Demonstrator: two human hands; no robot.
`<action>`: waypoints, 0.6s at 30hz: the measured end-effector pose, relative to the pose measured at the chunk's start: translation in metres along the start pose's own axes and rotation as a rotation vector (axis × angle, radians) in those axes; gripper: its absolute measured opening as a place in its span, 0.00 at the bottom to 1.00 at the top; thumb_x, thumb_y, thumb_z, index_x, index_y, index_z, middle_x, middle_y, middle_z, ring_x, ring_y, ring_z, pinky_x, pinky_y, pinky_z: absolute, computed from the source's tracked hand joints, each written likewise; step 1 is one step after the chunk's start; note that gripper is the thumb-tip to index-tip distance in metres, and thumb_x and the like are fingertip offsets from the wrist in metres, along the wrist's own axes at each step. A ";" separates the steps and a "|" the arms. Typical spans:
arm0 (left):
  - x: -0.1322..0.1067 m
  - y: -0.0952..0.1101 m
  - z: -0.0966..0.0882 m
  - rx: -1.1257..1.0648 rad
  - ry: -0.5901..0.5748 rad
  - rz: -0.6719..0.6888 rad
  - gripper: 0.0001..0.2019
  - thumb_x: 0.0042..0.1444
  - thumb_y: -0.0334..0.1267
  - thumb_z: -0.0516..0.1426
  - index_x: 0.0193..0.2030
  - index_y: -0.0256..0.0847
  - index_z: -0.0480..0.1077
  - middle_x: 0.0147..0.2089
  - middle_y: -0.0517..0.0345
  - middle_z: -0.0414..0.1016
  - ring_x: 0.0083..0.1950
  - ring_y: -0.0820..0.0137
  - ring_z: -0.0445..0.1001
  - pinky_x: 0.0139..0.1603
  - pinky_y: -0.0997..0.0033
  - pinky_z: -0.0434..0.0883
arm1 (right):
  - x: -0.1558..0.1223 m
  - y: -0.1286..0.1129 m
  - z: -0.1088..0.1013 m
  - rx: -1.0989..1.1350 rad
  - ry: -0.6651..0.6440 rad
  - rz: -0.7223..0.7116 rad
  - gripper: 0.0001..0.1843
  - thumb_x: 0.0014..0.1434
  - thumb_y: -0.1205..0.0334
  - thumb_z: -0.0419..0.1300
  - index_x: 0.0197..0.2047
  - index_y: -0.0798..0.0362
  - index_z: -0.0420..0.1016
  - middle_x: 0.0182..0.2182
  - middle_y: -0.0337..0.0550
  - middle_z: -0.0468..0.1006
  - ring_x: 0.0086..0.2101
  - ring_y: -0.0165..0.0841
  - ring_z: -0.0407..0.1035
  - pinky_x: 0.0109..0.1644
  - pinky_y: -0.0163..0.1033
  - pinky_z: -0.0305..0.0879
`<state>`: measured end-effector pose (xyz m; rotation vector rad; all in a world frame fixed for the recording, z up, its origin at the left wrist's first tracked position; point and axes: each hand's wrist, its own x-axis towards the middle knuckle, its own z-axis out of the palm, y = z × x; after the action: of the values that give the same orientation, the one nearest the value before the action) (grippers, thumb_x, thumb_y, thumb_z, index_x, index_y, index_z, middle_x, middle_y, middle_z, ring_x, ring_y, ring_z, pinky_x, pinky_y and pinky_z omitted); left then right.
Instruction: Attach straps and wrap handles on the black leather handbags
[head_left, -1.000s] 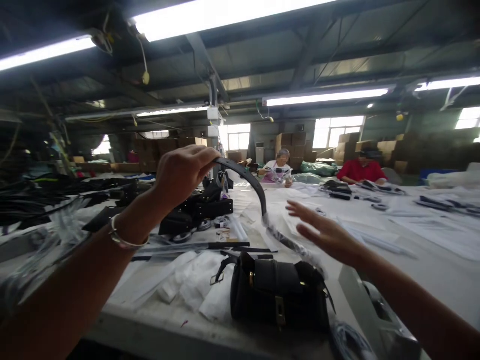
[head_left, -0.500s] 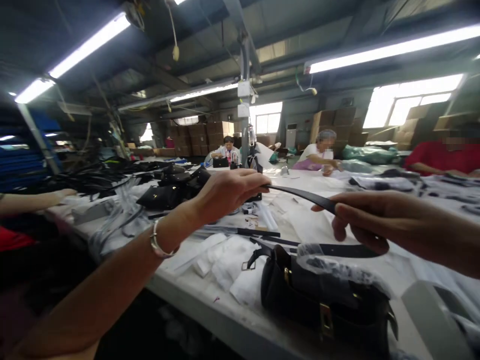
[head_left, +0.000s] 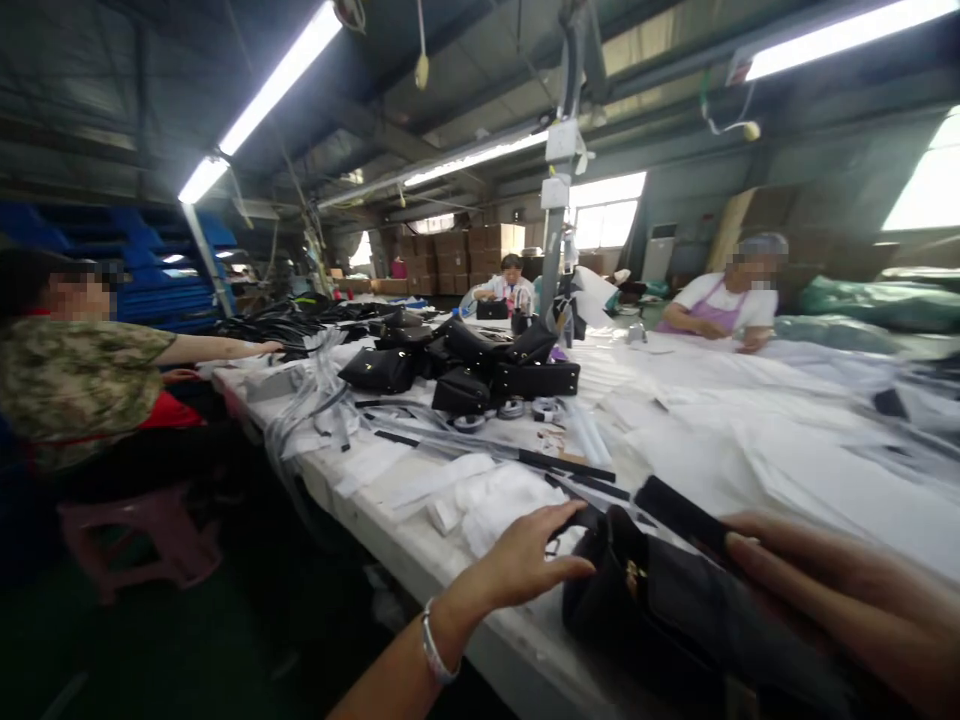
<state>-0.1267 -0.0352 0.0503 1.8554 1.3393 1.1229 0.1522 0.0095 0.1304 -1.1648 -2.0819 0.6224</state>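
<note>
A black handbag [head_left: 675, 620] with gold-coloured fittings lies at the table's near edge, partly out of view at the bottom. At the bag's left end, my left hand [head_left: 525, 560] has its thumb and fingers apart around a short buckle tab [head_left: 589, 522]; its fingertips are at or against the bag. My right hand [head_left: 825, 580] is closed on a black strap [head_left: 682, 512], whose flat end points up and left above the bag. The rest of that strap is hidden behind the hand.
Several black bags [head_left: 457, 345] are piled farther along the table [head_left: 360, 500]. White wrapping paper [head_left: 510, 500] and plastic-wrapped strips [head_left: 480, 450] lie nearer. A co-worker [head_left: 82, 370] sits at the left beside a pink stool [head_left: 142, 540]; others work across the table.
My left hand has let go of the strap and moved down to the bag's left end. My right hand has lowered with the strap. The view has swung left.
</note>
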 end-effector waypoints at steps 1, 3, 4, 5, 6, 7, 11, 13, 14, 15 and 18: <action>0.000 -0.006 0.005 -0.046 0.008 -0.027 0.31 0.52 0.48 0.65 0.62 0.43 0.68 0.63 0.50 0.71 0.63 0.57 0.69 0.66 0.60 0.63 | -0.001 -0.001 -0.002 0.029 -0.107 0.046 0.25 0.56 0.37 0.56 0.41 0.46 0.83 0.18 0.40 0.76 0.19 0.36 0.70 0.19 0.36 0.66; 0.001 -0.011 0.012 -0.160 0.044 -0.107 0.25 0.55 0.45 0.64 0.58 0.42 0.71 0.56 0.50 0.77 0.56 0.58 0.75 0.60 0.59 0.69 | -0.004 -0.004 0.000 0.091 -0.231 0.130 0.25 0.58 0.39 0.57 0.48 0.47 0.80 0.28 0.40 0.81 0.25 0.36 0.72 0.26 0.36 0.70; 0.003 -0.011 0.013 -0.217 0.063 -0.151 0.22 0.56 0.44 0.63 0.57 0.41 0.72 0.52 0.50 0.79 0.52 0.59 0.77 0.56 0.59 0.72 | -0.005 -0.004 0.003 0.104 -0.232 0.159 0.25 0.60 0.41 0.57 0.51 0.47 0.78 0.31 0.40 0.81 0.27 0.35 0.72 0.29 0.36 0.70; 0.004 -0.010 0.013 -0.267 0.079 -0.185 0.21 0.56 0.44 0.62 0.55 0.39 0.73 0.50 0.49 0.80 0.49 0.59 0.78 0.52 0.60 0.74 | -0.006 -0.004 0.006 0.110 -0.233 0.175 0.25 0.61 0.42 0.56 0.53 0.47 0.77 0.33 0.40 0.81 0.28 0.34 0.72 0.31 0.36 0.70; 0.005 -0.008 0.011 -0.302 0.099 -0.204 0.21 0.56 0.43 0.62 0.55 0.38 0.73 0.49 0.48 0.80 0.47 0.59 0.79 0.50 0.60 0.75 | -0.007 -0.002 0.010 0.113 -0.239 0.184 0.25 0.61 0.43 0.56 0.55 0.48 0.75 0.33 0.39 0.81 0.29 0.34 0.72 0.33 0.36 0.69; 0.005 -0.005 0.009 -0.317 0.121 -0.208 0.20 0.56 0.43 0.62 0.54 0.38 0.73 0.49 0.48 0.80 0.47 0.59 0.78 0.50 0.60 0.75 | -0.008 -0.001 0.014 0.113 -0.247 0.187 0.25 0.62 0.44 0.56 0.55 0.49 0.75 0.31 0.39 0.80 0.29 0.34 0.71 0.33 0.37 0.68; 0.001 0.007 -0.002 -0.134 0.198 -0.131 0.18 0.53 0.39 0.65 0.52 0.43 0.75 0.53 0.53 0.78 0.53 0.61 0.76 0.56 0.62 0.70 | -0.008 0.003 0.025 0.133 -0.264 0.168 0.21 0.63 0.46 0.55 0.53 0.50 0.75 0.29 0.38 0.78 0.29 0.34 0.71 0.33 0.37 0.65; -0.001 0.014 -0.006 0.056 0.233 -0.094 0.15 0.53 0.37 0.65 0.48 0.45 0.75 0.50 0.56 0.80 0.51 0.61 0.76 0.56 0.62 0.70 | -0.005 0.000 0.028 0.156 -0.291 0.140 0.18 0.64 0.48 0.55 0.49 0.49 0.77 0.29 0.38 0.78 0.28 0.34 0.70 0.33 0.37 0.65; -0.002 0.019 -0.007 0.148 0.244 -0.075 0.14 0.52 0.37 0.65 0.47 0.46 0.75 0.49 0.57 0.80 0.51 0.61 0.76 0.55 0.61 0.70 | -0.002 -0.003 0.029 0.162 -0.303 0.120 0.16 0.64 0.49 0.55 0.47 0.48 0.77 0.28 0.37 0.77 0.28 0.34 0.70 0.33 0.37 0.65; -0.003 0.023 -0.008 0.228 0.246 -0.053 0.14 0.52 0.36 0.66 0.46 0.46 0.75 0.47 0.58 0.80 0.50 0.61 0.76 0.54 0.61 0.70 | 0.001 -0.007 0.031 0.168 -0.309 0.089 0.15 0.64 0.50 0.55 0.44 0.48 0.78 0.28 0.38 0.77 0.29 0.35 0.71 0.35 0.38 0.65; -0.002 0.037 -0.006 0.364 0.210 0.029 0.13 0.53 0.34 0.65 0.46 0.47 0.74 0.47 0.59 0.80 0.49 0.61 0.76 0.52 0.61 0.69 | 0.011 -0.020 0.039 0.205 -0.328 -0.043 0.11 0.63 0.55 0.58 0.34 0.49 0.79 0.36 0.41 0.79 0.41 0.39 0.72 0.49 0.41 0.65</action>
<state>-0.1160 -0.0491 0.0834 2.0585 1.7365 1.1764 0.1079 0.0062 0.1219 -0.9487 -2.2394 1.0376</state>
